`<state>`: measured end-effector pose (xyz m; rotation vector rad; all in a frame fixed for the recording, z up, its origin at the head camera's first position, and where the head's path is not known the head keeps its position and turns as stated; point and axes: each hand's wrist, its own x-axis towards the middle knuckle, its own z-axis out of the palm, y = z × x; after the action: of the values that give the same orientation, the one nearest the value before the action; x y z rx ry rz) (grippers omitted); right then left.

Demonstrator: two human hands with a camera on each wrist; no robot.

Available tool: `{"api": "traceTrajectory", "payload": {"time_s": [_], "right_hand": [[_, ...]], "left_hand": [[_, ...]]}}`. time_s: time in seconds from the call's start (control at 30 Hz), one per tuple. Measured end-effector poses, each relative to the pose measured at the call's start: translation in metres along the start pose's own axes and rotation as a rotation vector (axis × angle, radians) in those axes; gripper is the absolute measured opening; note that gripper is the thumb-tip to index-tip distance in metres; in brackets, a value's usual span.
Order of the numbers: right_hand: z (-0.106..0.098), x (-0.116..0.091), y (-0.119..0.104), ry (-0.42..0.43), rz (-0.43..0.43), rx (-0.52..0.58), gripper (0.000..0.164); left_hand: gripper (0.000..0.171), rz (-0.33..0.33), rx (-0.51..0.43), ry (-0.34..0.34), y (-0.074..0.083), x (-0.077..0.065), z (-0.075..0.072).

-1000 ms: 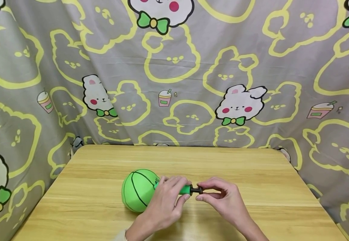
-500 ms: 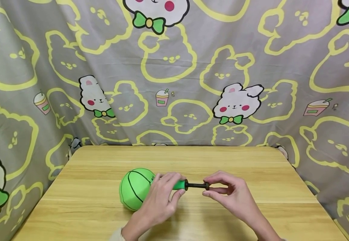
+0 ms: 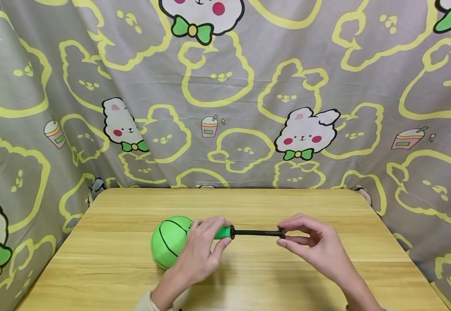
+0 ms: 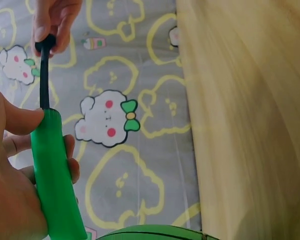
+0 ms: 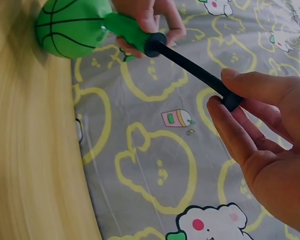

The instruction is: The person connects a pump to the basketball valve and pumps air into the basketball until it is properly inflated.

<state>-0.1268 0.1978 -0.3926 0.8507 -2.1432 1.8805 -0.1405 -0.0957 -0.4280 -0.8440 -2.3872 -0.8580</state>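
Observation:
A green ball with black lines (image 3: 168,242) sits at the left of my hands, joined to the tip of a green hand pump (image 4: 52,175). My left hand (image 3: 199,248) grips the pump's green barrel, its fingers wrapped round it. Out of the barrel's right end extends a long black plunger rod (image 3: 254,233). My right hand (image 3: 322,246) pinches the black end knob (image 5: 232,101) between thumb and fingers. In the right wrist view the pump's nozzle end meets the ball; in the head view my left hand hides that joint.
Everything is above a light wooden table (image 3: 264,285). A grey curtain with yellow outlines and white rabbits (image 3: 241,103) hangs behind the table's far edge and along its sides.
My right hand has moved to the right and drawn the black plunger far out of the barrel. The left hand, with barrel and ball, has shifted slightly left.

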Motion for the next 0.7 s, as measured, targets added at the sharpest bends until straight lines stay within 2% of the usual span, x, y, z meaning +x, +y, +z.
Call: {"api": "traceTrajectory", "payload": {"time_s": [0.17, 0.4, 0.7], "right_hand": [[-0.0051, 0.0005, 0.0001, -0.010, -0.017, 0.013, 0.031], [-0.0056, 0.0007, -0.0008, -0.012, 0.003, 0.012, 0.031], [-0.0032, 0.0015, 0.0033, -0.001, 0.009, -0.002, 0.030]], "left_hand": [[0.020, 0.002, -0.004, -0.005, -0.0012, 0.0010, -0.0024], [0.020, 0.013, 0.016, 0.008, -0.0021, 0.0009, -0.0018], [0.022, -0.008, 0.028, 0.002, -0.0016, 0.0007, -0.0023]]}}
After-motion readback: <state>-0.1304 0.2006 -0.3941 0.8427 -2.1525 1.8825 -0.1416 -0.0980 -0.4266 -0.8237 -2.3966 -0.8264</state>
